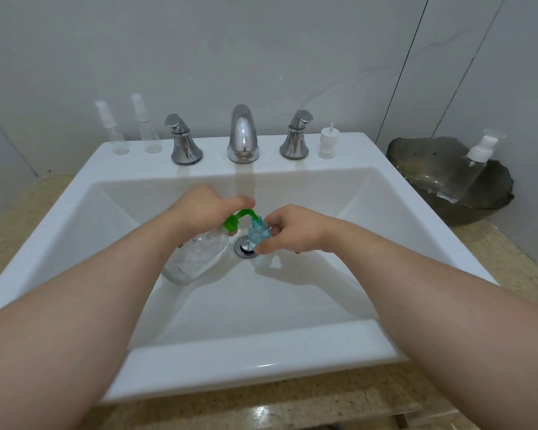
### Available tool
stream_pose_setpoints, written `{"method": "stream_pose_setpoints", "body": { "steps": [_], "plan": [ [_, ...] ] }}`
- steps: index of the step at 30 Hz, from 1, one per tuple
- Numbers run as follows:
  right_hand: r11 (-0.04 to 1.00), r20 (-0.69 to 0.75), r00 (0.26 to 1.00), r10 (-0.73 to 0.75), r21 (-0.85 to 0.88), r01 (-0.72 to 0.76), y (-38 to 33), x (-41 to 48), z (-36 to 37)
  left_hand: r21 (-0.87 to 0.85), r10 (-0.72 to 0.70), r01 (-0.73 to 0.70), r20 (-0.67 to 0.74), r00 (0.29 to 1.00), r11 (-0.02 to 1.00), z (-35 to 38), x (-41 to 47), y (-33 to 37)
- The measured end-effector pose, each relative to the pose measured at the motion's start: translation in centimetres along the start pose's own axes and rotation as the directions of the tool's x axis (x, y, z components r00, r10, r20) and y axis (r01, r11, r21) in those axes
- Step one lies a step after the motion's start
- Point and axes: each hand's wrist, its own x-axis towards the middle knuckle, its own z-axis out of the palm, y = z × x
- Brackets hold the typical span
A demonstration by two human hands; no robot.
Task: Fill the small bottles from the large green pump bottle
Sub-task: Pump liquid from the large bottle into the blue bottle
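The desk point(292, 408) is carrying a white sink point(261, 364), and all the work is happening over its basin. The large pump bottle point(199, 256) is leaning there at a slant. Its long axis is running from the clear base, near and to the left, up to the green pump point(235, 220), farther and to the right. Whether the base is resting on the basin's slope or hanging just above it, I cannot tell. The left grip point(199, 209) is clasping the pump head, with its fingers curled over the top.

Two clear spray bottles point(115, 135) are standing on the sink's back ledge at the left. They are looking empty, so most of the task is likely lying ahead.

The right grip point(292, 231) is pinching the small blue bottle point(259, 232) between thumb and fingers, just above the drain point(246, 247). That bottle is sitting close to upright with its mouth up. The pump's spout is pointing down and to the right, into that mouth.

By my reading, the filling step itself is under way on this one bottle. Its level is proving hard to read through the tinted wall. The next move is probably calling for steady presses on the pump, with the mouth held under the spout. After that comes closing it, perhaps with the white cap point(327, 144) sitting on the ledge at the right.
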Motion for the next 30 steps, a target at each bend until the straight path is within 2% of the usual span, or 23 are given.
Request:
{"method": "stream_pose_setpoints", "body": {
  "steps": [21,30],
  "plan": [
    [0.999,-0.001,1.0,-0.012,-0.032,0.012,0.02,-0.02,-0.05,0.045,0.007,-0.008,0.012,1.0,0.999,-0.12,-0.46,0.06],
    [1.0,-0.007,1.0,-0.024,-0.016,0.024,0.07,0.01,-0.04,0.002,0.005,-0.005,0.007,1.0,1.0,0.09,0.25,-0.21]
  ]
}}
